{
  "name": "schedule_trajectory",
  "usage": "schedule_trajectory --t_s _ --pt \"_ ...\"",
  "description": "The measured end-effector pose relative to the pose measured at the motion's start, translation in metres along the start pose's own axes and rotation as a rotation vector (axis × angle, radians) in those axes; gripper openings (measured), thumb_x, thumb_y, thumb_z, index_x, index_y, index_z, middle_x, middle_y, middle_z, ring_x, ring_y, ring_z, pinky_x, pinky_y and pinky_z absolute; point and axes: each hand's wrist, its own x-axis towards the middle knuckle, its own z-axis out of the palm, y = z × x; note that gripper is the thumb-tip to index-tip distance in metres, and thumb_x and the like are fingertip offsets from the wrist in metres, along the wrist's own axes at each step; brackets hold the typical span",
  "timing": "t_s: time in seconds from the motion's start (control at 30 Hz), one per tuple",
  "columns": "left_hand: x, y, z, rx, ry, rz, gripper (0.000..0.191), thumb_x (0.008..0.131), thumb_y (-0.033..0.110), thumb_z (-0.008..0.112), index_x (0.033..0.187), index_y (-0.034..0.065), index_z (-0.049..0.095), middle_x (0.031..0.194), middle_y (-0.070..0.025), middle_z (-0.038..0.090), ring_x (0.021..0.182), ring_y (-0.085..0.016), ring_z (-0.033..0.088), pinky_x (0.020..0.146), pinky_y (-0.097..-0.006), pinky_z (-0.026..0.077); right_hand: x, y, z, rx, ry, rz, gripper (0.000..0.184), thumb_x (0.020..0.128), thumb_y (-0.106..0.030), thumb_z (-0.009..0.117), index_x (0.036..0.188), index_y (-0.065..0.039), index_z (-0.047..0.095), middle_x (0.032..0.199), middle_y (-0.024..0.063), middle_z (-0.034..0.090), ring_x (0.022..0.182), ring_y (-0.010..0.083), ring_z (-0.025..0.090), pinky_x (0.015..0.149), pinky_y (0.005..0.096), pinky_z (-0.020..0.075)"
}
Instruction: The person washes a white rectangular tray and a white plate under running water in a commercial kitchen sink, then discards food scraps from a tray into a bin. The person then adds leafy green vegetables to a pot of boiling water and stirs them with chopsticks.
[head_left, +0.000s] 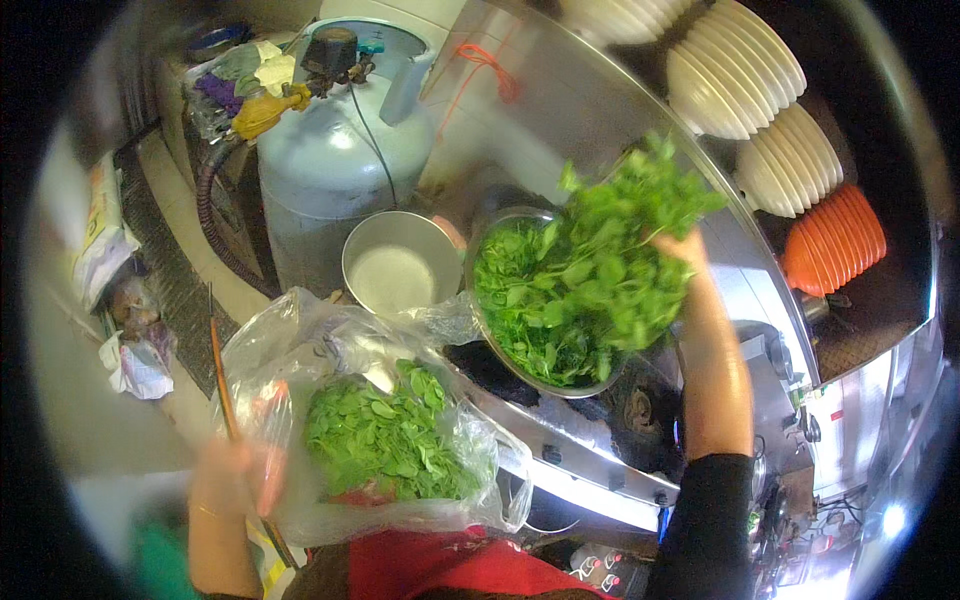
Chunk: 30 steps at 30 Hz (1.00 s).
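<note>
My right hand (679, 247) grips a large bunch of leafy greens (630, 247) above a metal pot (559, 391) on the stove, which is filled with more greens (517, 277). The lower leaves of the bunch overlap those in the pot. My left hand (240, 465), blurred, holds the side of a clear plastic bag (285, 352); a thin dark and orange stick-like thing crosses by that hand. Inside the bag lies a heap of greens (390, 435).
An empty-looking metal pot (401, 262) stands beyond the bag. Behind it is a gas cylinder (337, 165) with a yellow regulator (262, 112) and a hose. Stacked white bowls (735, 67) and orange bowls (836, 240) sit on a shelf at right. The stove's front edge (570, 465) runs below the pot.
</note>
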Motion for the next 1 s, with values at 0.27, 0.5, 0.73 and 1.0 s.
schedule_trajectory --t_s 0.27,0.5,0.73,1.0 --pt "0.010 -0.003 0.010 0.022 -0.048 0.004 0.090 0.080 0.028 0.075 0.146 -0.0070 0.024 0.077 -0.0169 0.064 0.036 -0.019 0.052 0.028 -0.0321 0.038 -0.059 0.093 0.135 -0.274 -0.123 0.169 0.065 0.066 -0.037 0.083 0.111 0.002 0.058 0.107 0.0224 0.066 0.099 0.0363 0.064 0.086 0.0412 0.0508" --pt "0.014 0.002 0.032 0.084 -0.135 0.008 0.086 0.083 0.026 0.071 0.146 -0.0088 0.023 0.085 -0.0199 0.065 0.037 -0.021 0.053 0.030 -0.0313 0.040 -0.067 0.010 0.113 -0.575 -0.366 0.218 0.085 0.066 -0.069 0.072 0.110 0.002 0.057 0.105 0.0208 0.066 0.098 0.0344 0.065 0.084 0.0439 0.0515" --pt "0.001 0.023 0.037 0.528 0.168 0.063 0.070 0.079 0.030 0.077 0.131 -0.0058 0.048 0.077 -0.0049 0.062 0.057 -0.013 0.055 0.049 -0.0278 0.044 -0.083 -0.073 0.079 -0.763 -0.231 0.095 0.085 0.077 -0.067 0.064 0.143 -0.018 0.044 0.143 0.0210 0.045 0.123 0.0376 0.053 0.097 0.0460 0.0469" --pt "-0.058 0.064 0.027 1.368 0.569 0.064 0.041 0.076 0.019 0.081 0.106 -0.0010 0.060 0.086 -0.0024 0.061 0.072 -0.010 0.054 0.064 -0.0249 0.046 -0.187 -0.125 0.070 -0.202 0.062 -0.430 0.031 0.080 -0.020 0.069 0.107 -0.004 0.066 0.108 0.0161 0.068 0.098 0.0347 0.064 0.087 0.0423 0.0500"
